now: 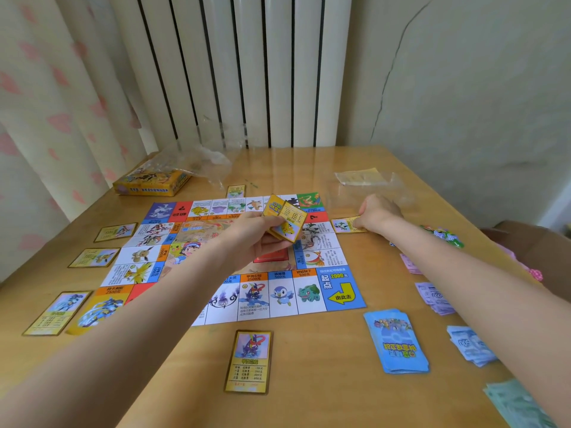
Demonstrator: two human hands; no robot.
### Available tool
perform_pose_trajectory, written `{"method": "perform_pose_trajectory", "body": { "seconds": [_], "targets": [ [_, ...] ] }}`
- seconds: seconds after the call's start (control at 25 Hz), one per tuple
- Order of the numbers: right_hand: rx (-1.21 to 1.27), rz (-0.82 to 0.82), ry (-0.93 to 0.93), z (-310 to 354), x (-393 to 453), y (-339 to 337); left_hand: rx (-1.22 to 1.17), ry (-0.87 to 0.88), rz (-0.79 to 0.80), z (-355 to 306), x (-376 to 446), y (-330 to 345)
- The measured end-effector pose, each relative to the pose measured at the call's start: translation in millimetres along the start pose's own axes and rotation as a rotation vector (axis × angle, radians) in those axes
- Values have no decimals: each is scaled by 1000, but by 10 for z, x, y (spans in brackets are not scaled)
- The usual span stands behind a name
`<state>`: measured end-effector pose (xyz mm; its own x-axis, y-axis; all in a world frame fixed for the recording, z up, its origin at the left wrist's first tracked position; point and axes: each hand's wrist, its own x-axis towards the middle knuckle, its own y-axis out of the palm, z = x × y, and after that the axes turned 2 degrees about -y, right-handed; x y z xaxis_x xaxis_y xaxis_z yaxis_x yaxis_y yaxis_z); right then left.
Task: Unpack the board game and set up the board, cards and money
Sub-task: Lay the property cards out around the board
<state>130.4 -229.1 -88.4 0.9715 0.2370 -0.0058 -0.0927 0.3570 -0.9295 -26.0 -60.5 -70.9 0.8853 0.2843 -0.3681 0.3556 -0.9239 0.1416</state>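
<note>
The board lies open mid-table with money stacked right, and her left hand grips the remaining cards while her right hand pinches one card down beside it.

both bare forearms stretched forward. left hand raised mid-frame, fingers curled shut in grip, thumb on top. right hand farther out, lowered, fingers pinched, knuckles up.
</note>
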Motion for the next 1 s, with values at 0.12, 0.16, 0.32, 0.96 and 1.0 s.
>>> {"method": "perform_pose_trajectory", "body": {
  "seconds": [0.12, 0.16, 0.32, 0.96, 1.0],
  "targets": [
    [-34, -58, -34, 43, -25, -21, -11, 0, 5, 12, -16, -21],
    [0, -101, -116, 62, -23, -21, -15, 2, 5, 9, -28, -29],
    [-13, -49, -427, 211, -126, -10, -25, 12, -13, -2, -34, -71],
    [-115, -168, -131, 224, 1075, 102, -9, 74, -28, -432, 627, -79],
    [-134, -154, -132, 225, 1092, 107, -10, 71, -31, -425, 652, -99]
  ]
}}
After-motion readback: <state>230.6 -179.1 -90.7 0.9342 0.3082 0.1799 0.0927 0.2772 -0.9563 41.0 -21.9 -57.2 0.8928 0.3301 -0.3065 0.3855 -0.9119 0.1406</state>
